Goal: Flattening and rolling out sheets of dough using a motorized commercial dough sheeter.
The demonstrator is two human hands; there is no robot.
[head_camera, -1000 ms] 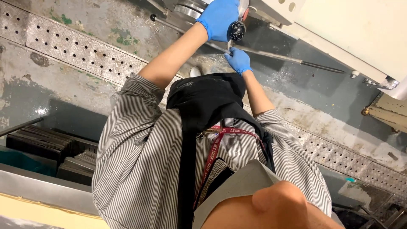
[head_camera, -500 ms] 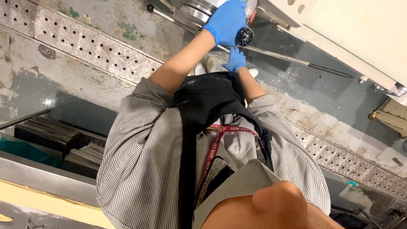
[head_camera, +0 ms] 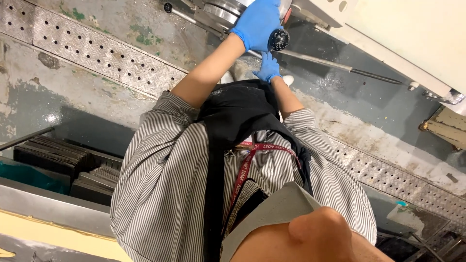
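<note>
View from the head, looking down the striped shirt [head_camera: 160, 194] and black apron [head_camera: 233, 116] to the floor [head_camera: 97, 29]; left hand [head_camera: 257, 24], blue-gloved, fingers curled over a black round knob [head_camera: 278, 40] at the edge of a steel machine part [head_camera: 221, 12]; right hand [head_camera: 268, 67], blue-gloved, just below the knob, fingers together and pointing up, whether it grips anything cannot be told; a thin rod [head_camera: 330, 63] runs rightward from the knob; perforated drain plates [head_camera: 97, 48] cross the floor.
</note>
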